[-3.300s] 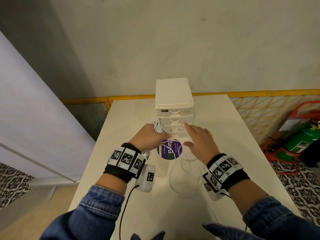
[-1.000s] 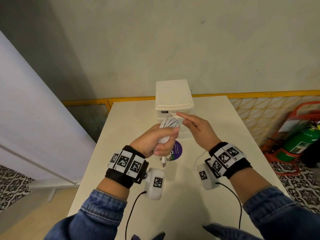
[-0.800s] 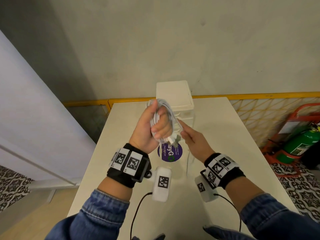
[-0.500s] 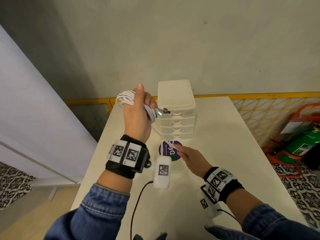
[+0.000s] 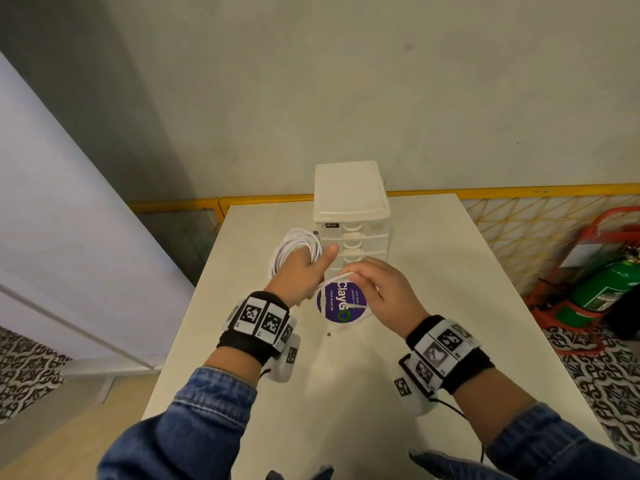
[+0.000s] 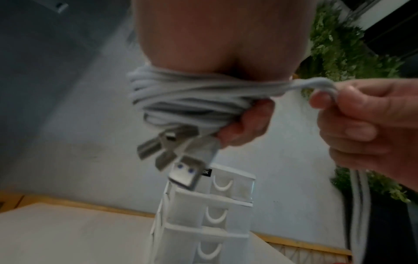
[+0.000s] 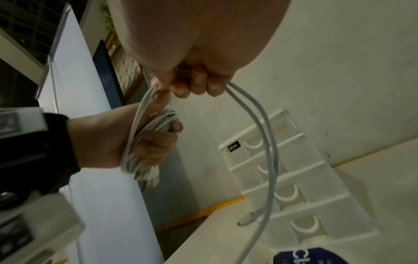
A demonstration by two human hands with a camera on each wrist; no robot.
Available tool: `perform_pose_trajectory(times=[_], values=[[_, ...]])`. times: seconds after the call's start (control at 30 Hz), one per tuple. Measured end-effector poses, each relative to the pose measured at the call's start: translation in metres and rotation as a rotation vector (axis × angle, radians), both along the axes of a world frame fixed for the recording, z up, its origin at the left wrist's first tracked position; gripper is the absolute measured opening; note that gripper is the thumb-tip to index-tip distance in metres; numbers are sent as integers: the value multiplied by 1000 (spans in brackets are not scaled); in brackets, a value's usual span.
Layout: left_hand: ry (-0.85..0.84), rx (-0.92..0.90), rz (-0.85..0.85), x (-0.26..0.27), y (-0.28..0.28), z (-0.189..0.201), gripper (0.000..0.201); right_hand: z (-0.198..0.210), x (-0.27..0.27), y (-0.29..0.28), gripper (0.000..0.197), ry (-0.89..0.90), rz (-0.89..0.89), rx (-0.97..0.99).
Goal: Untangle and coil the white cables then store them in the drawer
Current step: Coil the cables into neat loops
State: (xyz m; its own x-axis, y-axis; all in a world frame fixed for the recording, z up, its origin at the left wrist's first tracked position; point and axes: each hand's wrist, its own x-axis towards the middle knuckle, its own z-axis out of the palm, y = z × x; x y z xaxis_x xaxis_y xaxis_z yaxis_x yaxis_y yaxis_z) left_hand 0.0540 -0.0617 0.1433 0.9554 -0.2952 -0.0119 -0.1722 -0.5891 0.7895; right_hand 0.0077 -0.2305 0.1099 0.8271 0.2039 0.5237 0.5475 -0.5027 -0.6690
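My left hand [image 5: 304,271] [image 7: 126,141] grips a coil of white cables [image 5: 294,247] [image 6: 185,96] wound around it, left of the white drawer unit [image 5: 351,216] [image 6: 203,214] [image 7: 294,178]. Metal USB plugs [image 6: 172,151] stick out of the coil below my left thumb. My right hand [image 5: 377,289] [image 6: 361,125] [image 7: 187,85] pinches the loose cable strands [image 7: 260,142] coming off the coil; they hang down in front of the drawers, with one end connector [image 7: 248,217] dangling. All drawers look closed.
A round purple sticker [image 5: 341,301] lies on the white table [image 5: 450,306] in front of the drawer unit. A green fire extinguisher [image 5: 602,292] in a red stand sits on the floor to the right. A wall stands behind the table.
My left hand came down from its raised position to beside the drawer unit, still holding the coil. My right hand rose from the table and took hold of the loose strands.
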Motion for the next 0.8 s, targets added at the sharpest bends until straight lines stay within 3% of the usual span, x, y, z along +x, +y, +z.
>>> perform_pose_trajectory(times=[0.07,0.13,0.2,0.27,0.37,0.43,0.57,0.7,0.8], values=[[136,-63,-125,-7,0,-3,78,8,4,-5,14,-25,-31,48],[246,-149,-279,-15,-4,-4,64,14,9,-12,7,10,-55,149],[343,-221,-363,-22,-7,-2,44,18,13,-18,12,62,-43,194],[423,-299,-396,-26,-11,0,43,18,15,-19,18,95,-24,194],[521,-525,-439,-29,-12,9,32,15,15,-18,28,160,-23,346],[553,-713,-527,-30,-12,20,31,12,14,-19,31,256,-35,446],[566,-1040,-665,-24,-13,43,31,-4,7,-11,34,313,-76,313],[560,-1240,-660,-18,-10,50,30,-18,2,1,31,338,-41,261],[535,-1330,-600,-17,-11,43,28,-5,-2,16,26,454,28,413]])
